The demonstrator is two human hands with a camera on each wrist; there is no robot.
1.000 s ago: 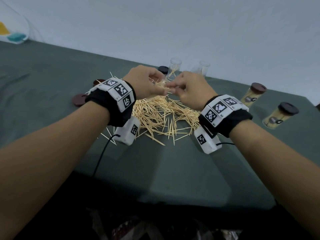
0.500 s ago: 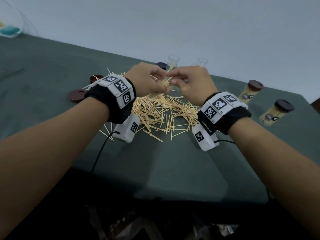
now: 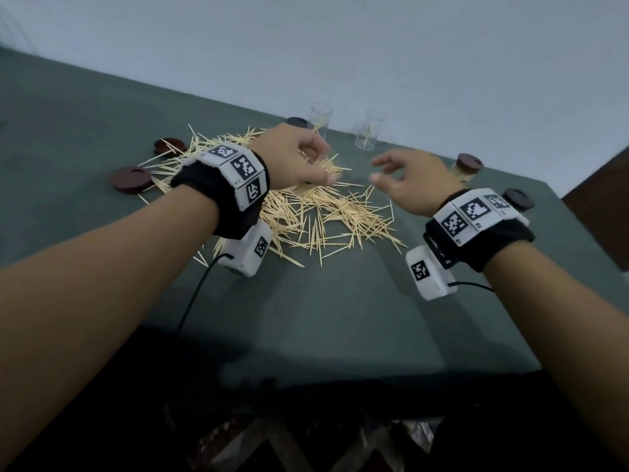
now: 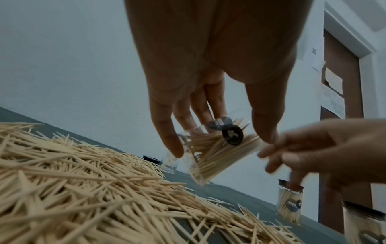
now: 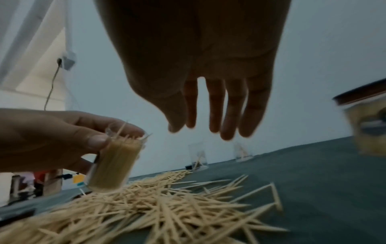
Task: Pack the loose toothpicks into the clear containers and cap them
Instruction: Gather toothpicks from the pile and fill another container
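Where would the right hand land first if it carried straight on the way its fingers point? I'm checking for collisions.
Probably on the loose toothpicks. The right hand is open and empty, fingers angled down over the pile's edge; the clear containers stand farther off. Depth is uncertain.

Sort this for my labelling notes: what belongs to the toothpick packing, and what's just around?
Job: left hand, held container, loose toothpicks, empty containers, loose caps, right hand.
Around: door, wall cable.
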